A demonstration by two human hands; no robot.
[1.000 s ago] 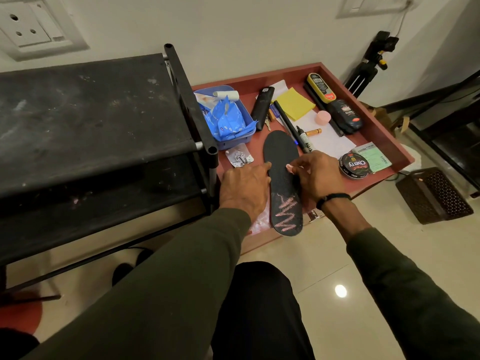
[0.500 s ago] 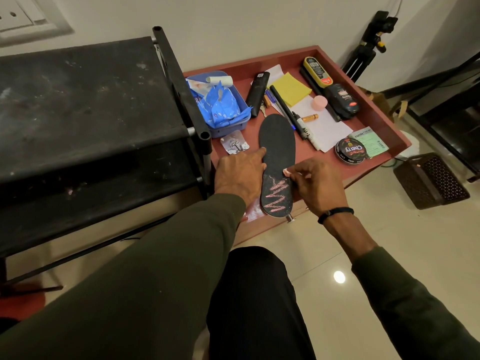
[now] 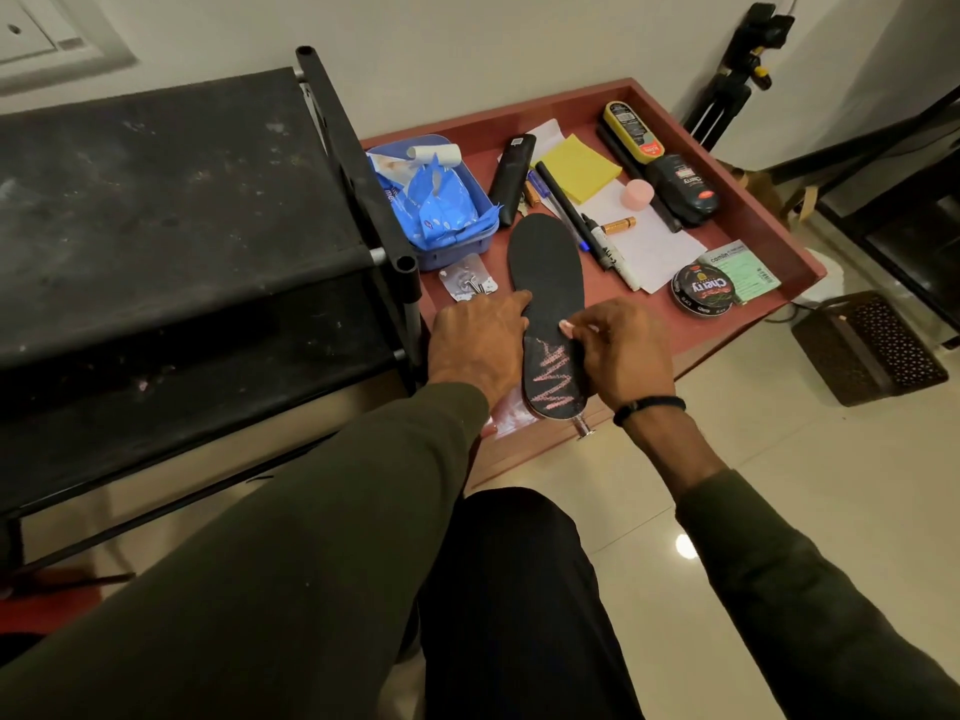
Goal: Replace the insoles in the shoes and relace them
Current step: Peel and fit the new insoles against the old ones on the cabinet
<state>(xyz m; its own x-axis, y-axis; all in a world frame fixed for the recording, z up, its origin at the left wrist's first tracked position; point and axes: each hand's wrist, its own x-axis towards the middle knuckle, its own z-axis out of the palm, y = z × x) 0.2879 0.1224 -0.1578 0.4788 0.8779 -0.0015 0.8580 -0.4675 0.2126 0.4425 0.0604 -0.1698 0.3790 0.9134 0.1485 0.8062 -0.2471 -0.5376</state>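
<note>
The left hand [image 3: 480, 345] lies flat on the drawer with relaxed fingers, its fingertips touching the left edge of the 1 black insole [image 3: 548, 309]. The right hand [image 3: 618, 350] pinches the insole's right edge near the heel, thumb and fingers curled onto it. Compared with 1 second ago, the right hand's hold sits closer to the heel, by the pink zigzag marking, and the insole's heel hangs a little further over the front lip of the open red drawer [image 3: 753, 220]. I judge the insole is being drawn out to be lifted; no shoe is in view, so fitting and lacing are not yet begun.

Counted outward: 1 insole, pointing toward 12 o'clock; 1 blister pack of hooks [image 3: 467, 283] at 10 o'clock of it; 1 blue tray [image 3: 467, 246] at 11 o'clock; 1 yellow note pad [image 3: 582, 166] at 1 o'clock; 1 polish tin [image 3: 704, 293] at 3 o'clock; 1 black rack [image 3: 171, 215] at 9 o'clock.
</note>
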